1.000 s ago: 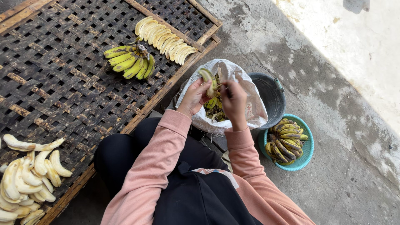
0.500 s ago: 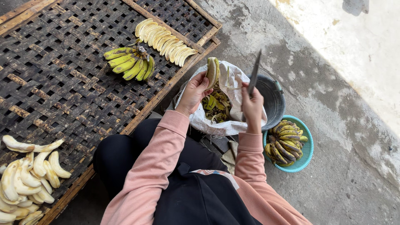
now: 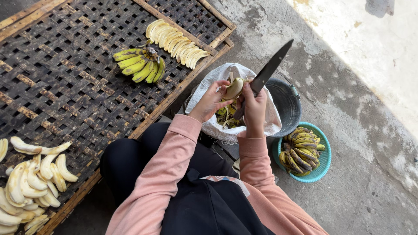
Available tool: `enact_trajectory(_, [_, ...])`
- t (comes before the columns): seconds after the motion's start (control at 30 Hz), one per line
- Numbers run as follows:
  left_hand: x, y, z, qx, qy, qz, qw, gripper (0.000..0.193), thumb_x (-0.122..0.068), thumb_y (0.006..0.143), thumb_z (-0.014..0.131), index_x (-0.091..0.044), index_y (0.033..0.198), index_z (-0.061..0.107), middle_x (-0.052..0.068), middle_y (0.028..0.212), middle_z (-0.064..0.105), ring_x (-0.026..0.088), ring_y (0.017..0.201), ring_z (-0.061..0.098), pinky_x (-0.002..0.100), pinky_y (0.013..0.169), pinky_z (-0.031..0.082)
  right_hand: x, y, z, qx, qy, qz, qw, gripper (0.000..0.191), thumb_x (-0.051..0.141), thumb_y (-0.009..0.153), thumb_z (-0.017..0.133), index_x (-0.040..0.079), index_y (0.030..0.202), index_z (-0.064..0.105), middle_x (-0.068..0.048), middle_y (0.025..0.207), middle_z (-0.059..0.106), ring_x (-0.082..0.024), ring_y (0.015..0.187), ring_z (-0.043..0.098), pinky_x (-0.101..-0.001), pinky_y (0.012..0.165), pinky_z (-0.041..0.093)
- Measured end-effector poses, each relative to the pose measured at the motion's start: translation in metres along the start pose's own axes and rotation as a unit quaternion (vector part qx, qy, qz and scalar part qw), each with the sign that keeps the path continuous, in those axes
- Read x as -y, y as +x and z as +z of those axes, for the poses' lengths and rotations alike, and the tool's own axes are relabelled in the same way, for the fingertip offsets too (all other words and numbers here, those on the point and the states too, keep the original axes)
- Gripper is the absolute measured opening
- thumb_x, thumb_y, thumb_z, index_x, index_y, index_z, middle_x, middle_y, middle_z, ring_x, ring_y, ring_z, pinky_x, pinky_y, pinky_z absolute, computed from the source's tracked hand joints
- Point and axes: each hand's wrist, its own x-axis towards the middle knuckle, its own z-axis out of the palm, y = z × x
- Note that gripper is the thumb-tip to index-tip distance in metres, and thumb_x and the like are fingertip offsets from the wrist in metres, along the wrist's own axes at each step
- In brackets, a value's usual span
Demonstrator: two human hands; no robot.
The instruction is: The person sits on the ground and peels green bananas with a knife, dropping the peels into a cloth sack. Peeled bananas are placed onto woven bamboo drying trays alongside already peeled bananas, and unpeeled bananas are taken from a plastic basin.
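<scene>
1. Hands meet over a white sack (image 3: pixel 209 87) of peels: the left hand (image 3: pixel 212 101) is closed around a pale, partly peeled banana (image 3: pixel 234 88), while the right hand (image 3: pixel 254 109) is clamped on the handle of a dark-bladed knife (image 3: pixel 270 69).
2. Knife blade points up and away to the right, clear of the fruit; its base lies just beside the banana.
3. Banana sits between the two hands, held above the open mouth of the sack, where green and yellow peels (image 3: pixel 226 118) show.
4. Beside the sack on the right stands a dark bucket (image 3: pixel 287 104), and nearer the person a teal bowl (image 3: pixel 324 163) holds bunches of speckled, unpeeled bananas (image 3: pixel 300 152).
5. Left of the person lies a woven drying rack (image 3: pixel 65 78) with a wooden frame.
6. On the rack, a green-yellow bunch (image 3: pixel 139 65) lies just beside a neat row of peeled bananas (image 3: pixel 174 43) near the far edge.
7. At the near left corner of the rack, a loose heap of peeled fruit (image 3: pixel 30 182) is spread out, well apart from the hands.
8. Person wears pink sleeves (image 3: pixel 170 174) and sits on rough concrete ground (image 3: pixel 370 130).
</scene>
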Motion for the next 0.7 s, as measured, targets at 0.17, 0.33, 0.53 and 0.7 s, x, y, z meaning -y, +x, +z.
enact_trajectory(0.17, [-0.001,0.0,0.0,-0.056,-0.011,-0.109,0.992,0.052,-0.049,0.103,0.05,-0.005,0.13,0.051,0.015,0.114,0.068,0.028,0.106,0.069,0.041,0.094,0.061,-0.021,-0.01,0.007,-0.016,-0.297,-0.186,0.937,0.008,0.01,0.106,0.067,0.005,0.11,0.062,-0.001,0.084,0.061,-0.008,0.065,0.053,-0.0212,0.055,0.042])
enact_trajectory(0.33, [-0.003,-0.001,-0.009,0.122,-0.198,-0.007,0.973,0.066,-0.052,0.105,0.054,0.003,0.14,0.049,0.014,0.118,0.067,0.021,0.103,0.068,0.038,0.087,0.062,-0.033,-0.017,0.003,0.047,-0.245,-0.068,0.966,0.012,0.008,0.103,0.066,0.002,0.114,0.063,0.0,0.083,0.065,-0.006,0.067,0.063,-0.0216,0.055,0.048])
enact_trajectory(0.53, [-0.023,-0.006,-0.014,0.176,-0.025,-0.012,0.984,0.085,-0.006,0.085,0.076,-0.021,0.152,0.027,0.009,0.126,0.061,0.016,0.104,0.065,0.029,0.085,0.062,-0.016,0.002,-0.02,-0.023,0.019,0.11,0.993,0.009,0.012,0.102,0.066,0.004,0.101,0.061,-0.003,0.07,0.062,-0.008,0.051,0.057,-0.0223,0.043,0.044])
enact_trajectory(0.7, [-0.033,-0.009,-0.008,0.06,0.017,-0.03,0.998,0.067,-0.016,0.098,0.061,-0.028,0.154,0.026,0.007,0.119,0.045,0.011,0.089,0.057,0.028,0.073,0.061,0.012,0.011,-0.042,-0.119,0.039,-0.088,0.988,0.013,0.014,0.104,0.065,0.004,0.099,0.06,-0.004,0.074,0.062,-0.01,0.054,0.057,-0.0243,0.045,0.047])
